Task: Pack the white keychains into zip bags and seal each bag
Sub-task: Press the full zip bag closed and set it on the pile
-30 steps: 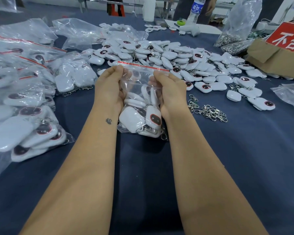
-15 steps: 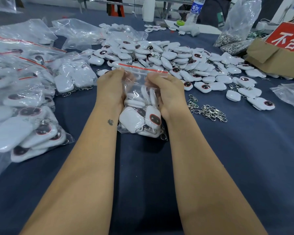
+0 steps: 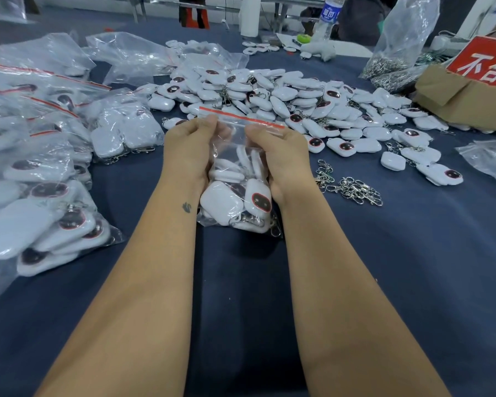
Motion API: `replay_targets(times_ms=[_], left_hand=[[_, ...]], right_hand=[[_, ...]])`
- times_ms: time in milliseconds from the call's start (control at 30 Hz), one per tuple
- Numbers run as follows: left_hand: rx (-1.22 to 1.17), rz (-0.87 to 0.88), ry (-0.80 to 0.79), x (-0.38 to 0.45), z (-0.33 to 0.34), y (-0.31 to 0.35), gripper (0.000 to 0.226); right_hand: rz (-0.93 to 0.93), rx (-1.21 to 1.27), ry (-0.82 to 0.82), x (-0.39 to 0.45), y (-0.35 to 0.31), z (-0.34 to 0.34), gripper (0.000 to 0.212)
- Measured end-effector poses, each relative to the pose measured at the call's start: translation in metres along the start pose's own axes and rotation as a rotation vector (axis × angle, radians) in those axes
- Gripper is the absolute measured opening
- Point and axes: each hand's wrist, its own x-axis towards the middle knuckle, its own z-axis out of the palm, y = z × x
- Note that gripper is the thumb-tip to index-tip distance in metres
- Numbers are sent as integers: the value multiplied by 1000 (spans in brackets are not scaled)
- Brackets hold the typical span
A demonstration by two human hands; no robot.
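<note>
Dark-blue table [image 3: 413,282]: loose keychains [image 3: 284,96], filled bags [image 3: 40,167], perhaps clasps [image 3: 352,190].

Filled bags [image 3: 40,167] left, loose keychains [image 3: 284,93] behind, clasps [image 3: 352,189] apparently right

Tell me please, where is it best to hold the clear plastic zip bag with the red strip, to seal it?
Pinch the clear plastic zip bag just under its red strip, from both ends, as the left hand and right hand do now. The bag stands upright with keychains at the bottom, so its top is flat.

A clear zip bag [image 3: 235,156] (red-striped top) stands upright, holding white keychains [image 3: 235,196]; loose ones [image 3: 284,96] lie heaped behind.
</note>
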Motion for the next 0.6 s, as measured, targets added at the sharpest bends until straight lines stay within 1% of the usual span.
replay_targets(times_ms=[100, 200, 267, 333, 367, 433, 500, 600], left_hand=[[10, 17, 4, 0, 0, -1, 27], [-59, -18, -5, -1, 1, 1, 22], [-79, -63, -49, -3, 1, 3, 15], [-37, -76, -110, -5, -1, 3, 10], [-28, -70, -128, -6, -1, 2, 9], [-36, -47, -136, -7, -2, 2, 8], [-30, -7, -143, -8, -2, 2, 9], [-14, 29, -150, -9, 0, 1, 7]], right_hand=[[-30, -17, 19, 0, 2, 1, 11], [-11, 41, 22, 0, 2, 1, 15], [20, 84, 18, 0, 1, 2, 19], [46, 126, 1, 1, 0, 2, 27], [49, 135, -15, 0, -1, 2, 28], [58, 159, -43, -2, -3, 2, 21], [53, 122, -67, -4, -4, 2, 17], [25, 44, -67, -4, -1, 3, 21]])
